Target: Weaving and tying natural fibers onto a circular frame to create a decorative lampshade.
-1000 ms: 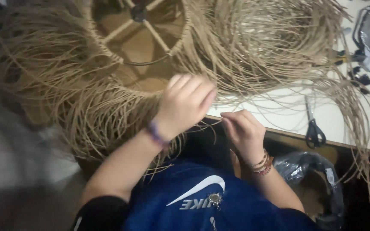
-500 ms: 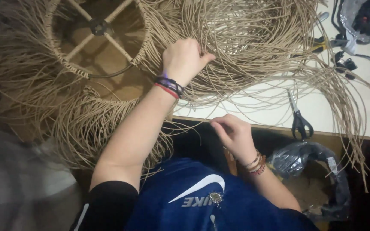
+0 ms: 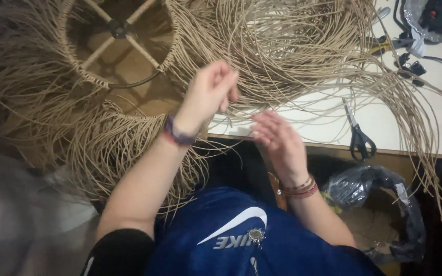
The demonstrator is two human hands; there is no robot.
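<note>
Right, so the left hand (image 3: 210,92) is raised over the near edge of the tabletop (image 3: 384,122), fingers bunched together w/ tips pressed as if pinching a thin cord strand; the strand itself is too fine to make out, so can't say for sure it's gripped. Right hand (image 3: 277,138) sits just beside it, lower, at the tabletop's front edge, fingers loosely spread and blurred, holding nothing I can see.

Both hands hover by the loose cord strands (image 3: 292,56), a big tangled fan spread across the tabletop's left and middle, ends trailing off the front edge toward the right. Probably laid out flat like that so single strands can be picked off w/o snagging.

Woven lampshade frame (image 3: 118,46) sits off the tabletop's left end, ring and cross-spokes facing up, fringe hanging round it, likely kept close so strands reach it.

Scissors (image 3: 356,135) lie shut near the front edge, right of the hands, within easy reach. Glue gun (image 3: 438,18) and cables at the far right corner are cut off by the frame. Black bag (image 3: 374,189) below the tabletop: contents hidden. Lower left is a blur, can't tell what's there.
</note>
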